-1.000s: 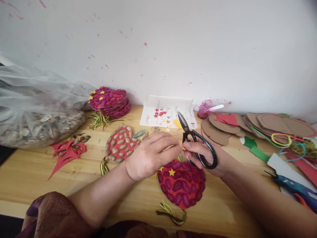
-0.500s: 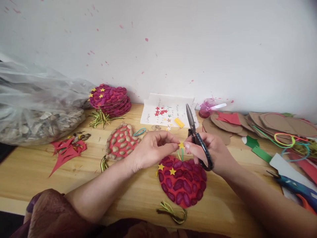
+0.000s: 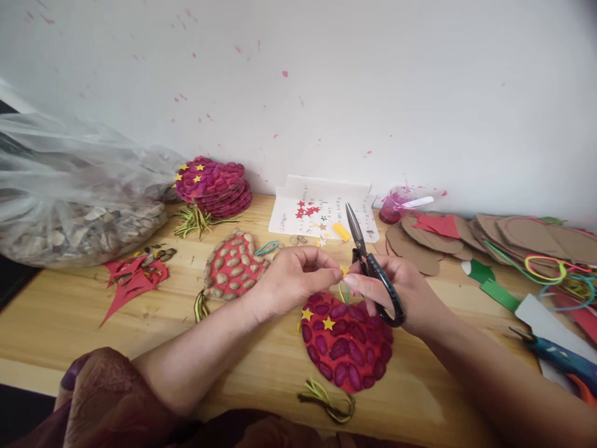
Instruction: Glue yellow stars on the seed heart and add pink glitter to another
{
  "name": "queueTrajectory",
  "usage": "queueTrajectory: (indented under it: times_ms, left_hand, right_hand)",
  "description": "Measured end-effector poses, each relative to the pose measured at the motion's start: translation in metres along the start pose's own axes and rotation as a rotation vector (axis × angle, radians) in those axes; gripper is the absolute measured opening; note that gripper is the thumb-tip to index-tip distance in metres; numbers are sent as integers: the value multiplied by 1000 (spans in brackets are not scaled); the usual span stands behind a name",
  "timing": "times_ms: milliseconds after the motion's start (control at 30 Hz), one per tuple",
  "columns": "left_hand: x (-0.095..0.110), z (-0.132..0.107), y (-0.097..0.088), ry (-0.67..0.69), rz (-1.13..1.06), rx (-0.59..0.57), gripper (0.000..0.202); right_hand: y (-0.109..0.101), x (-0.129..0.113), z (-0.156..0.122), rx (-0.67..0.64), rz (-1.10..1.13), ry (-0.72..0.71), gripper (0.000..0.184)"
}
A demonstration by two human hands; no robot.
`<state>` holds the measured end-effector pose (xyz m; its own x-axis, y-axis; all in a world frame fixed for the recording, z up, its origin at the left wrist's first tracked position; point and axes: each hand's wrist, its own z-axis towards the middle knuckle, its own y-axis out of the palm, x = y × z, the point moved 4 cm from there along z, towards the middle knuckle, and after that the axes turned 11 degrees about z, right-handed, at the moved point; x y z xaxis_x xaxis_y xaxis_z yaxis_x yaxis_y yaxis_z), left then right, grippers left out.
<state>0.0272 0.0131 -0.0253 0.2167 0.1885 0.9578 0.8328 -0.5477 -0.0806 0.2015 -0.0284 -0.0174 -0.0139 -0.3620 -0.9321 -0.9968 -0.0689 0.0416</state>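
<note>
Small yellow star (image 3: 344,270) held between two hands above the magenta plaque (image 3: 342,348)

The star is tiny, bright and flat, partly covered by fingertips, and sits just beyond the top edge of the magenta plaque, raised over the surface (image 3: 252,379). The plaque itself is red and rounded, studded with glossy purple pieces; two yellow stars (image 3: 328,323) lie on its upper left part, and a green loop (image 3: 346,294) rises from its top. A dark and lime tassel (image 3: 339,415) lies on the near side of the plaque, and a red plaque with tan pieces (image 3: 236,261) lies beyond it to the left

The left hand (image 3: 293,280) comes in from the left of the magenta plaque, back of the hand upward, wrist nearly straight. The right hand (image 3: 410,283) reaches in from the plaque's right, thumb pointing inward

The left fingers (image 3: 326,275) are pressed together at the tips, pinching the star. The right thumb meets its other edge, while the right fingers are curled around black-handled scissors (image 3: 355,225), whose blades point up and away from the plaque
</note>
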Motion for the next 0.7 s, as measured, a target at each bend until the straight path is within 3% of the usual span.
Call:
queueTrajectory:
  times_ms: [133, 233, 433, 700]
  left_hand:
    - [0, 0, -1, -3, -105, 26, 21]
    - [3, 1, -6, 50, -264, 108, 24]
    - [6, 2, -14, 96, -546, 242, 31]
    - [7, 2, -14, 95, -651, 298, 36]
  right_hand:
    - [-2, 1, 1, 18, 17, -14, 32]
    - [-3, 4, 1, 27, 17, 22, 36]
    - [-1, 9, 0, -73, -91, 30, 54]
    - [-1, 11, -4, -58, -292, -81, 44]
